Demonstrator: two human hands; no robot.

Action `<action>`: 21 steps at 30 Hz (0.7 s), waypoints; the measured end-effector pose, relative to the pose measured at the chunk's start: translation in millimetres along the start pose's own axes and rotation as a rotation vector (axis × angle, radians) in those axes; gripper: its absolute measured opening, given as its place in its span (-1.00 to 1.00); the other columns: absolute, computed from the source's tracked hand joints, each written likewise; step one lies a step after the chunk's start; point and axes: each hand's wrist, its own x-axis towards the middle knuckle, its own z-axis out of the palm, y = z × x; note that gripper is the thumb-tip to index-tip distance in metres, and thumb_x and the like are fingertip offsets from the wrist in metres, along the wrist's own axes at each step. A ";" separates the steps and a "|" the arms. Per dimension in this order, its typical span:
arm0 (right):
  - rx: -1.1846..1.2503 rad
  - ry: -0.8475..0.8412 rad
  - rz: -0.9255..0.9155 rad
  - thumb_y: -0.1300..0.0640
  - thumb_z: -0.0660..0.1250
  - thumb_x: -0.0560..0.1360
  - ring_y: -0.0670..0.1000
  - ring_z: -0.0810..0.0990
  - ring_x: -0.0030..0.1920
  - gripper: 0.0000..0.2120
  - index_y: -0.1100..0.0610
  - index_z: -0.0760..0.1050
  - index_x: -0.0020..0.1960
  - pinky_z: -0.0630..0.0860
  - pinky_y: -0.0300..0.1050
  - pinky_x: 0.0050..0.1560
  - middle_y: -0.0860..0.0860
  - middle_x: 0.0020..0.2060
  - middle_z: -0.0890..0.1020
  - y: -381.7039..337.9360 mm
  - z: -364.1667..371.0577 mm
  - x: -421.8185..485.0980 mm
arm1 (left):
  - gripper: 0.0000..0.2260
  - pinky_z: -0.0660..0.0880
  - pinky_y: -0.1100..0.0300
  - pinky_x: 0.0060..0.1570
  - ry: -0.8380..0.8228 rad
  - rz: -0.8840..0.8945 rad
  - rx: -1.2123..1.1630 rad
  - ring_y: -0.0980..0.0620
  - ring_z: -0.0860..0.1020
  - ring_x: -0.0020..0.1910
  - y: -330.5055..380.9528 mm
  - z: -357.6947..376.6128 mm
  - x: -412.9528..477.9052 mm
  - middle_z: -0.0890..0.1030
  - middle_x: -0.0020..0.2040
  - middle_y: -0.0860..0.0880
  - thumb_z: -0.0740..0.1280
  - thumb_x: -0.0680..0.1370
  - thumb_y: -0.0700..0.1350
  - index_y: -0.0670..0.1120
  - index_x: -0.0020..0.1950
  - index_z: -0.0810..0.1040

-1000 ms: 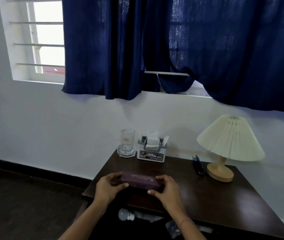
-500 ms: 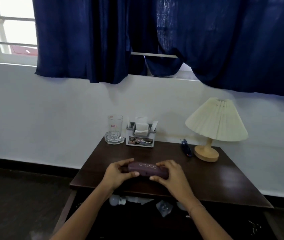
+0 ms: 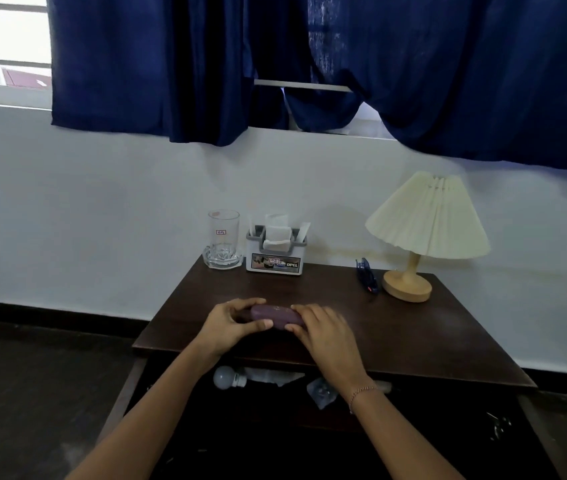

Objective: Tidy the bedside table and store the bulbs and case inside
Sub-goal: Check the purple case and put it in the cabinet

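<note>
A dark purple case lies lengthwise near the front of the dark wooden bedside table. My left hand grips its left end with thumb and fingers curled round it. My right hand holds its right end the same way. Below the tabletop the drawer stands open. A white bulb lies at its back left, beside a pale wrapper. Another clear wrapped bulb shows just left of my right wrist.
At the back of the table stand a glass, a grey tissue holder, a blue clip and a lamp with a cream pleated shade. White wall and blue curtains rise behind. Dark floor lies left.
The view has tipped down and moved closer, so more of the open drawer shows. Both hands keep hold of the case, which has turned slightly and sits a little further onto the tabletop.
</note>
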 end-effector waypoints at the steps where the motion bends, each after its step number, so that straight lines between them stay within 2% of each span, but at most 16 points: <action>1: -0.002 0.024 -0.006 -0.13 0.15 0.53 0.04 0.57 0.05 -0.60 0.07 0.46 0.23 0.47 -0.07 0.10 -0.01 0.08 0.62 -0.3 0.0 -1.0 | -0.64 0.49 0.20 0.14 0.002 -0.015 -0.026 0.01 0.60 0.00 0.6 0.5 -1.1 0.64 0.06 -0.20 0.52 0.32 -0.26 -0.10 0.10 0.62; 4: -0.056 0.130 -0.011 -0.10 0.27 0.48 0.03 0.64 -0.12 -0.68 0.08 0.56 0.08 0.56 -0.13 -0.09 -0.02 -0.10 0.68 -0.9 -1.0 -2.6 | -0.62 0.46 0.09 0.23 -0.008 -0.075 -0.085 -0.02 0.58 0.03 3.6 3.2 -0.3 0.62 0.09 -0.23 0.49 0.35 -0.28 -0.13 0.15 0.60; 7: -0.066 0.184 0.013 -0.09 0.32 0.45 -0.01 0.64 -0.22 -0.73 0.07 0.58 0.01 0.55 -0.18 -0.24 -0.05 -0.18 0.68 -2.5 -1.6 -4.3 | -0.58 0.50 0.26 0.09 -0.058 -0.168 -0.174 0.04 0.58 -0.05 5.4 4.4 2.9 0.64 -0.02 -0.15 0.47 0.36 -0.29 -0.11 0.21 0.57; 9: -0.028 0.173 0.020 -0.11 0.25 0.49 0.00 0.63 -0.18 -0.71 0.06 0.56 0.04 0.54 -0.15 -0.23 -0.04 -0.14 0.68 -3.0 -3.3 -3.9 | -0.57 0.51 0.34 0.01 -0.077 -0.178 -0.174 0.09 0.59 -0.10 5.9 4.1 3.2 0.65 -0.09 -0.09 0.47 0.36 -0.28 -0.06 0.21 0.56; 13: 0.077 0.132 0.048 -0.18 0.12 0.53 -0.01 0.59 -0.04 -0.62 0.04 0.52 0.13 0.50 -0.14 -0.12 -0.05 -0.02 0.64 -0.2 -2.2 -3.2 | -0.53 0.49 0.27 0.09 -0.073 -0.144 -0.145 0.13 0.60 -0.10 4.6 2.4 0.2 0.67 -0.09 -0.08 0.47 0.36 -0.28 -0.06 0.25 0.53; 15: 0.165 0.118 0.067 -0.20 0.15 0.51 -0.04 0.59 -0.02 -0.61 0.03 0.53 0.12 0.48 -0.19 -0.07 -0.06 -0.02 0.64 3.5 -3.7 -1.4 | -0.51 0.45 0.18 0.20 -0.054 -0.098 -0.116 0.06 0.58 -0.01 4.5 4.2 -2.4 0.65 0.00 -0.13 0.46 0.37 -0.30 -0.11 0.29 0.51; 19: 0.370 0.088 0.173 -0.25 0.26 0.43 -0.13 0.61 -0.04 -0.61 -0.02 0.59 0.06 0.48 -0.28 -0.05 -0.10 -0.04 0.67 9.1 -7.3 0.2 | -0.44 0.45 0.20 0.19 -0.007 -0.043 -0.067 0.03 0.54 0.04 4.9 7.9 -6.3 0.59 0.08 -0.19 0.43 0.40 -0.33 -0.14 0.38 0.39; 21: 0.507 0.079 0.251 -0.28 0.31 0.38 -0.17 0.62 -0.05 -0.60 -0.02 0.62 0.02 0.51 -0.30 -0.02 -0.11 -0.06 0.69 11.0 -8.3 1.3 | -0.37 0.43 0.10 0.25 -0.007 -0.045 -0.083 -0.03 0.53 0.08 3.5 8.2 -7.3 0.57 0.14 -0.25 0.42 0.40 -0.36 -0.11 0.43 0.32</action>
